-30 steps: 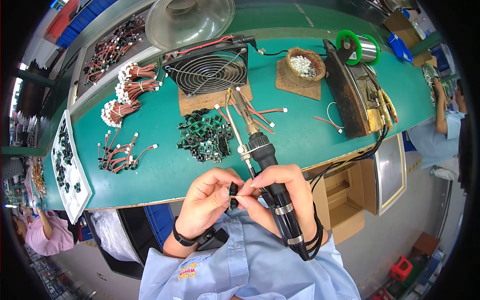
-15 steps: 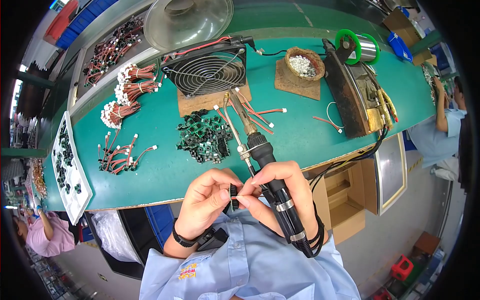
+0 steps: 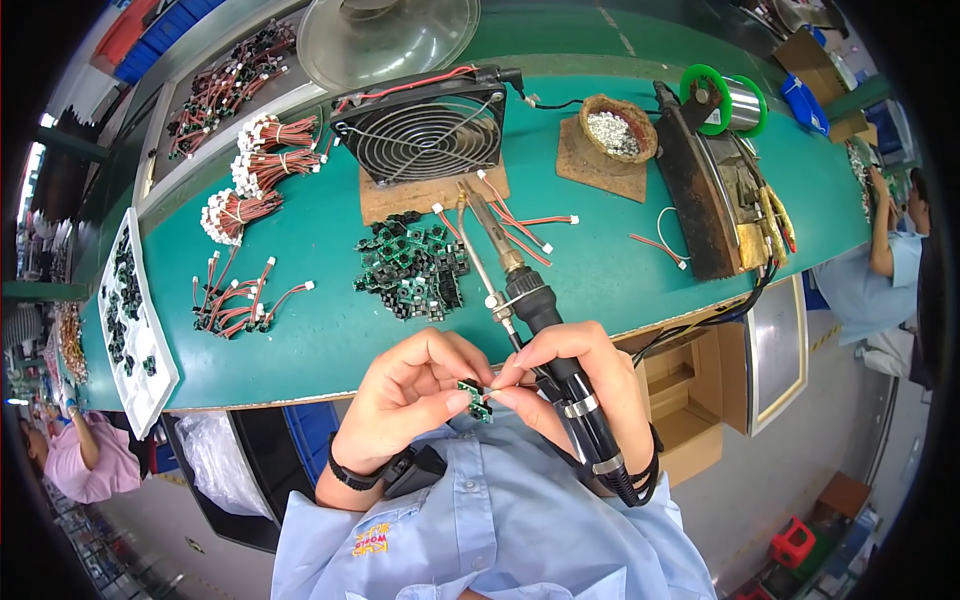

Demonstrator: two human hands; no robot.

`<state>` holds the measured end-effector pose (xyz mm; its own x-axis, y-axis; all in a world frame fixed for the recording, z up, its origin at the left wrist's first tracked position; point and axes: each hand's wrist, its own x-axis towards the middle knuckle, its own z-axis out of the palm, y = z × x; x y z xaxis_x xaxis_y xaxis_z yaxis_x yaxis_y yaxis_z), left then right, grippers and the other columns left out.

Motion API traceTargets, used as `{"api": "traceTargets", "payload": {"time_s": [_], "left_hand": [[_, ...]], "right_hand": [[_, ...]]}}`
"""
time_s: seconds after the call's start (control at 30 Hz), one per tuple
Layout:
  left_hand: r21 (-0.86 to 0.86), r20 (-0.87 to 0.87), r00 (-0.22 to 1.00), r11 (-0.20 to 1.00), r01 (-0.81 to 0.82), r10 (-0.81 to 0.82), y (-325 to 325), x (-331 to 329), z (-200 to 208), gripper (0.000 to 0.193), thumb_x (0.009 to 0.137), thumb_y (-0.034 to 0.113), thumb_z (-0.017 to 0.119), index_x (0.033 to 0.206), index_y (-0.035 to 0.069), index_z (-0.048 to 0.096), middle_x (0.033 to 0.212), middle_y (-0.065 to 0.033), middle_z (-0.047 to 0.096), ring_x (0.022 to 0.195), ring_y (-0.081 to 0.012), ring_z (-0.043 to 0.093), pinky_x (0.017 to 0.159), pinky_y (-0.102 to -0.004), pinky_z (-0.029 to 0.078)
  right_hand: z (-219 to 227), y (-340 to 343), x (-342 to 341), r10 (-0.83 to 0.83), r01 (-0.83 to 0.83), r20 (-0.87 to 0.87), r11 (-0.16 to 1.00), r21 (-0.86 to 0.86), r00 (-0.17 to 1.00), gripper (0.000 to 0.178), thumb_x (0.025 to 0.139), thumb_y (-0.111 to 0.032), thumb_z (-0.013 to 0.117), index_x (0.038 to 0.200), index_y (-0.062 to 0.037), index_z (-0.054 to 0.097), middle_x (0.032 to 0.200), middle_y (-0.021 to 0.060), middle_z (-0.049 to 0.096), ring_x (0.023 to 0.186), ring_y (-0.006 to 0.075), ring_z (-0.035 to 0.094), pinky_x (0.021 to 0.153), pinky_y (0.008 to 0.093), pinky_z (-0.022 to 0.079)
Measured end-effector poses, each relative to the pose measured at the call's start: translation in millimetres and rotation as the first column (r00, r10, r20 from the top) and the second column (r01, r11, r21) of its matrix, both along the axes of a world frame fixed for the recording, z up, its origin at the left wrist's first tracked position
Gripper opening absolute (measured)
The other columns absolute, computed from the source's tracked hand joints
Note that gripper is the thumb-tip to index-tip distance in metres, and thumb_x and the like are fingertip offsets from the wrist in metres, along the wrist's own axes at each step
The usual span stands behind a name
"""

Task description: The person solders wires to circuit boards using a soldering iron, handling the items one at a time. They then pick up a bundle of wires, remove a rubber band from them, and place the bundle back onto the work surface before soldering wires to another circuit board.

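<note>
A small green circuit board with black parts (image 3: 474,399) is pinched between the thumb and fingers of my left hand (image 3: 400,398), close to my shirt. My right hand (image 3: 598,385) is wrapped round a black soldering iron (image 3: 540,305), whose metal tip and side tube point away over the bench. Its thumb and forefinger also close on a thin wire right beside the board; how the wire meets the board is too small to tell. Beyond my hands lies a pile of similar green boards (image 3: 412,265). Several red-and-white leads with white plugs (image 3: 525,220) lie near the iron's tip.
A black fan (image 3: 425,135) stands behind the pile. Bundled leads (image 3: 262,160), wired boards (image 3: 240,305) and a white tray (image 3: 150,395) are at left. To the right are a bowl of metal bits (image 3: 612,135), a solder spool (image 3: 740,103) and a dark metal stand (image 3: 695,200).
The board in my left hand has turned, so more of its green face shows. My fingers have shifted slightly around it, and the iron stays in my right hand.
</note>
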<state>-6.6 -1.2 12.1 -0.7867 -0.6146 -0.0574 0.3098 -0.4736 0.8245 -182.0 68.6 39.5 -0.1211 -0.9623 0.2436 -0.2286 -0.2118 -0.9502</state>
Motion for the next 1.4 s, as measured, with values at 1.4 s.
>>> {"api": "traceTargets", "payload": {"time_s": [1.4], "left_hand": [[-0.265,0.081,0.867,0.849,-0.458,0.492,2.3,-9.7,-14.5,0.015,0.082,-0.001,0.056,0.089,0.004,0.044,0.102,-0.0153,0.062,0.089,-0.014,0.055,0.074,-0.0286,0.043]], "right_hand": [[-20.4,51.8,-11.2,-0.084,-0.015,-0.452,0.978,-0.21,0.888,0.041,0.058,-0.02,0.08,0.095,-0.0158,0.063,0.073,-0.0024,0.061,0.066,0.0134,0.06,0.088,0.0382,0.032]]}}
